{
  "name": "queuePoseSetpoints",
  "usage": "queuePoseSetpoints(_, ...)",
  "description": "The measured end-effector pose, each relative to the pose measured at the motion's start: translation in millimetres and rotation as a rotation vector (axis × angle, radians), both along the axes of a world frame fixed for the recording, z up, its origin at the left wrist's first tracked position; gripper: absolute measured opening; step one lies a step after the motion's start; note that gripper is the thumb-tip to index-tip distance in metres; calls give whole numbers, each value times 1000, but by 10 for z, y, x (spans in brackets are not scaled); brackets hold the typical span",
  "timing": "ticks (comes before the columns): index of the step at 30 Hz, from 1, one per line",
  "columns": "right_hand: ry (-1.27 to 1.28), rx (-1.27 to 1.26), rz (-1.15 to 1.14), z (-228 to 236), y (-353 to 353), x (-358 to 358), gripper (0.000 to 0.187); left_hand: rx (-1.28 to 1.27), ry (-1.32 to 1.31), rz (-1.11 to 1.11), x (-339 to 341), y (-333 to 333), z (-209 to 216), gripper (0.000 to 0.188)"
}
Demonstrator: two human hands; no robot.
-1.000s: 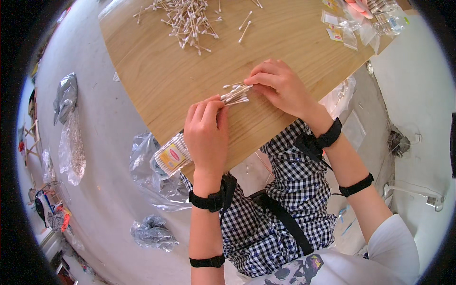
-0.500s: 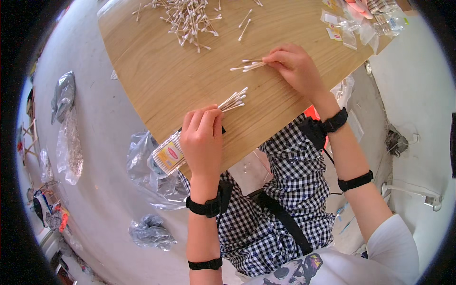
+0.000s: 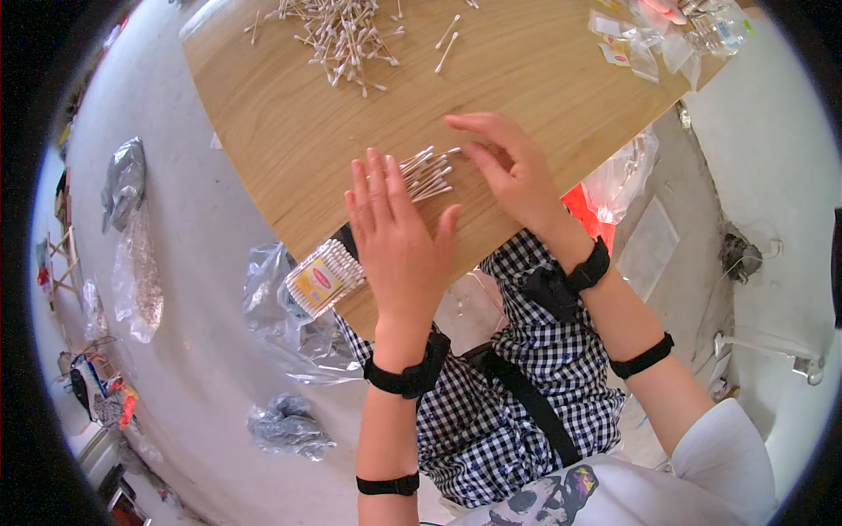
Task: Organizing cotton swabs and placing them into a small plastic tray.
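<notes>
A small bunch of cotton swabs (image 3: pixel 427 178) lies on the wooden table (image 3: pixel 324 167), white tips pointing right. My left hand (image 3: pixel 399 237) is at the bunch's left end, fingers stretched out and thumb spread, partly covering the sticks. On the other side, my right hand (image 3: pixel 517 180) is open beside the tips, thumb and forefinger apart. One swab tip reaches close to its thumb; I cannot tell whether they touch. Left of my left hand, a clear pack of cotton swabs (image 3: pixel 323 278) with a yellow and red label sits at the table's near edge.
A large heap of loose swabs (image 3: pixel 346 44) lies at the far side, with a few strays (image 3: pixel 446 53) nearby. Clear plastic packaging (image 3: pixel 645 57) occupies the far right corner. Crumpled plastic bags (image 3: pixel 289 428) rest on the floor; a red bag (image 3: pixel 582 209) shows beside the table.
My right hand has moved nearer and left and let go of its swabs, which now appear to lie with the bunch. My left hand has opened from its grip and flattened out.
</notes>
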State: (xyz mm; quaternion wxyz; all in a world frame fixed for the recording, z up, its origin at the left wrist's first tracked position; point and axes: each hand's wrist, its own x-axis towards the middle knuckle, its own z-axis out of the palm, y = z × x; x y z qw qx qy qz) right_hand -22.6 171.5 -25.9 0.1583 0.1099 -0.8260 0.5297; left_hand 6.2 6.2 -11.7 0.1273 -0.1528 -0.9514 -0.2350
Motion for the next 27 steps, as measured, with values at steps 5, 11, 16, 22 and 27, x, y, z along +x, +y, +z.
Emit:
queuePoseSetpoints(5, -118, -196, -289, -53, 44, 135, 22, -190, -26, -17, -68, 218, -100, 90)
queuePoseSetpoints(11, -13, 11, -341, -158, 63, 110, 18, -250, -140, -26, 385, 360, -123, 98)
queuePoseSetpoints(16, 32, -12, -346, -188, 73, 77, 17, -302, -146, -23, 460, 375, -105, 100)
queuePoseSetpoints(22, -7, -26, -331, -177, 36, 75, 17, -324, -70, 19, -25, 312, -180, 97)
queuePoseSetpoints(27, -16, -9, -308, -183, 36, 79, 17, -295, -51, -5, -163, 239, -186, 91)
